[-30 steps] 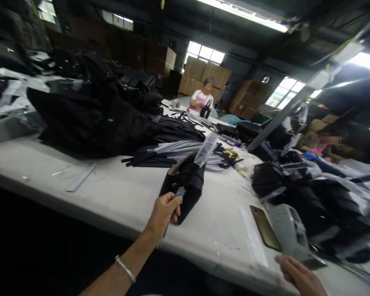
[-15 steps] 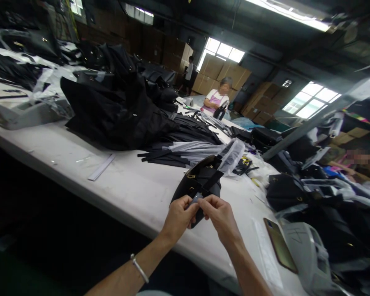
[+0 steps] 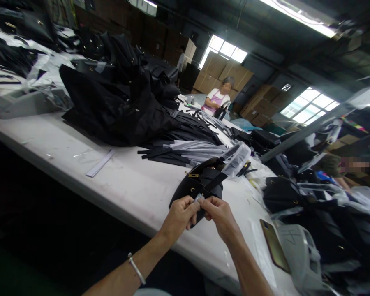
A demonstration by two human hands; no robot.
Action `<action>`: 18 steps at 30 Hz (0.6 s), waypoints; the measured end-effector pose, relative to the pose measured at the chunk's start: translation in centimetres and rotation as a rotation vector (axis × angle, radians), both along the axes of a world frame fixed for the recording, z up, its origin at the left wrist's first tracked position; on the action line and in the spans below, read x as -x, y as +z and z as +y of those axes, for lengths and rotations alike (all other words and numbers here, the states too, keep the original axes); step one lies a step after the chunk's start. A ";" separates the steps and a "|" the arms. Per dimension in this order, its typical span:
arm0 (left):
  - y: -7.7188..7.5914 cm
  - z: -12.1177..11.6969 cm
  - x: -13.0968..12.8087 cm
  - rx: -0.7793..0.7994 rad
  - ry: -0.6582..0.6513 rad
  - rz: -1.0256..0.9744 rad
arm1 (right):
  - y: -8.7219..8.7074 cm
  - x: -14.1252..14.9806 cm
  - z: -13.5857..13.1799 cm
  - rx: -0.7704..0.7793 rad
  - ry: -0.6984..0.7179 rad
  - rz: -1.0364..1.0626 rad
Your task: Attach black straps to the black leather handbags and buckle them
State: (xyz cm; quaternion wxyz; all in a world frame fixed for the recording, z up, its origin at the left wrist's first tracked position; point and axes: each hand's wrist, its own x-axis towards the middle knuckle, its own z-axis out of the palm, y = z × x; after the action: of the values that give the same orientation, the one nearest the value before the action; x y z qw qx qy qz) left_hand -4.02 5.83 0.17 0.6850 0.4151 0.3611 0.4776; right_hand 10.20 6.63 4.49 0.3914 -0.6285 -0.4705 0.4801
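A black handbag (image 3: pixel 185 185) with gold fittings lies on the white table near its front edge. Clear plastic wrapping (image 3: pixel 237 158) covers its handle on the far side. Both my hands meet at the bag's near end. My left hand (image 3: pixel 182 210) is closed in a pinch on a small piece of clear plastic film (image 3: pixel 199 197). Close against it, my right hand (image 3: pixel 217 209) pinches the same film between thumb and forefinger. What lies under the fingertips is hidden.
Black and grey strips (image 3: pixel 185 150) lie beyond the bag, beside a large black material heap (image 3: pixel 117 111). A phone (image 3: pixel 274 246) and a grey plastic holder (image 3: pixel 300 255) are at right, near more black bags (image 3: pixel 283 193). A person (image 3: pixel 217 98) works across the table.
The film between my fingertips shows more and looks more bunched up. My hands stay at the same end of the bag. The whole view has shifted slightly.
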 end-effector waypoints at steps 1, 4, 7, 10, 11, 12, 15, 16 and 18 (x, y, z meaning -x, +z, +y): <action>0.0 0.0 0.0 0.025 -0.003 -0.049 | 0.3 -0.2 -0.1 0.023 0.035 0.026; 0.3 0.0 0.0 0.120 -0.019 -0.175 | 1.1 -0.9 -0.3 0.101 0.142 0.095; 0.5 0.0 0.0 0.247 -0.054 -0.269 | 1.4 -1.2 -0.4 0.152 0.200 0.130; 0.4 0.0 -0.2 0.324 -0.101 -0.312 | 0.8 -1.0 -0.1 0.160 0.193 0.125; 0.3 0.0 -0.3 0.334 -0.116 -0.316 | 0.5 -0.8 0.0 0.155 0.182 0.117; 0.2 -0.1 -0.3 0.344 -0.129 -0.321 | 0.3 -0.7 0.1 0.147 0.168 0.109; 0.0 -0.2 -0.4 0.360 -0.152 -0.333 | -0.2 -0.3 0.4 0.116 0.126 0.075; 0.0 -0.2 -0.4 0.365 -0.158 -0.337 | -0.2 -0.2 0.4 0.108 0.114 0.059; 0.0 -0.3 -0.3 0.376 -0.165 -0.345 | -0.3 0.0 0.3 0.094 0.093 0.017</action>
State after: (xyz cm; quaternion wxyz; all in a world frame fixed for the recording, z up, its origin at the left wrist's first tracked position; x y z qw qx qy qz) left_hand -3.69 5.54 0.21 0.8381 0.2210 0.2863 0.4083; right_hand 10.22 6.95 4.23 0.3426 -0.6196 -0.4726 0.5247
